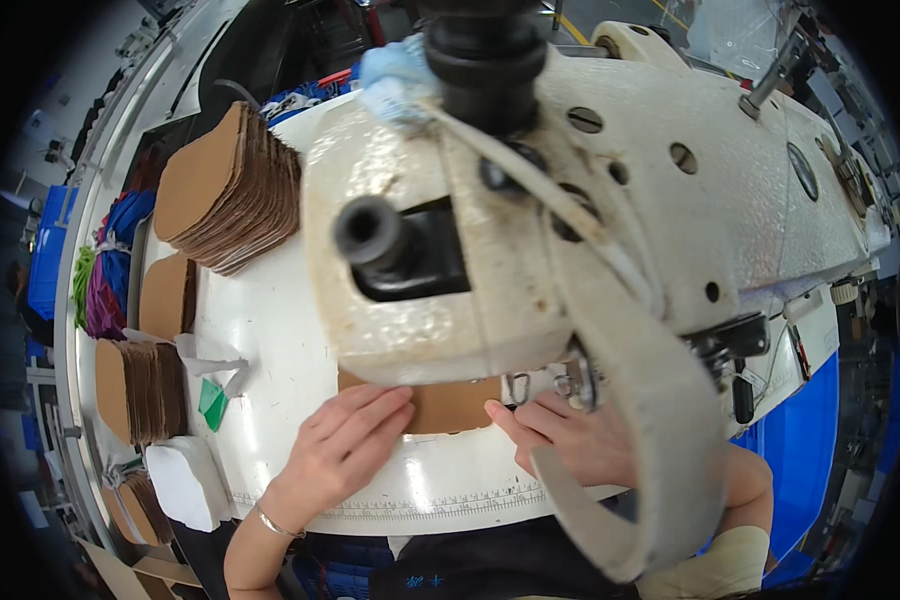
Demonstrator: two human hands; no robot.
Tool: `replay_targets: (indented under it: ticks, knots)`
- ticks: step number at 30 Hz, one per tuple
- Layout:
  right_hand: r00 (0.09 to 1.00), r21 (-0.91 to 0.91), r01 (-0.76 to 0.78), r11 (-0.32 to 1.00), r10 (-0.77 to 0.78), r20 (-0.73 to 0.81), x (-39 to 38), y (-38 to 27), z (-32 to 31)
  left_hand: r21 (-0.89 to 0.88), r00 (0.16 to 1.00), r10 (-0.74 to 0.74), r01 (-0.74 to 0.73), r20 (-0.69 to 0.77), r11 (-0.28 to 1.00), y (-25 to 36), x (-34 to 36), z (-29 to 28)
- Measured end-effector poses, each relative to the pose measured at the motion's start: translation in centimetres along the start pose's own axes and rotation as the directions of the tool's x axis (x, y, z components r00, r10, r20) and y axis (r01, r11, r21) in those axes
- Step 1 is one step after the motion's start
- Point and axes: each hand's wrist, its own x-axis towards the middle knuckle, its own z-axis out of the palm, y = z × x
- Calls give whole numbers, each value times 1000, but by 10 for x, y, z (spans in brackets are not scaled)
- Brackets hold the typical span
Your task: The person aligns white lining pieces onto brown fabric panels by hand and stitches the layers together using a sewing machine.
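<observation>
A flat brown piece of fabric-like sheet (455, 408) lies on the white sewing table, its far part hidden under the head of a sewing machine (430, 330). My left hand (345, 445) rests palm down at its left end, fingers stretched out and fingertips on the sheet. At the right end, beside the metal parts under the machine, is my right hand (570, 440). One of its fingertips touches the sheet's edge; the other fingers lie bent on the table, partly covered by the machine's curved pale lever (660, 430). The needle area is mostly out of sight.
Stacks of brown cut pieces (200, 190) stand at the left, with a smaller stack (140, 390) nearer. White pieces (188, 483) and a green scrap (212, 403) lie by them. A ruler strip (420, 507) runs along the front edge. A blue bin (795, 450) is at the right.
</observation>
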Motion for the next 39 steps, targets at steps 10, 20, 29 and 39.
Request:
replay_targets:
  ticks: [10,20,29,39]
  knots:
    - [999,-159,13,987,-6,40,-9,2,3,183,986,154,-141,-61,973,-29,-37,-6]
    - [983,-281,145,949,-107,146,9,-1,-12,248,972,232,-232,30,941,-30,-39,-14]
    - [956,-375,279,884,-220,193,22,3,-28,102,996,84,-84,3,991,-27,-37,-4]
    - [970,-294,236,926,-210,119,-10,13,-1,-245,983,150,-122,101,962,-9,33,17]
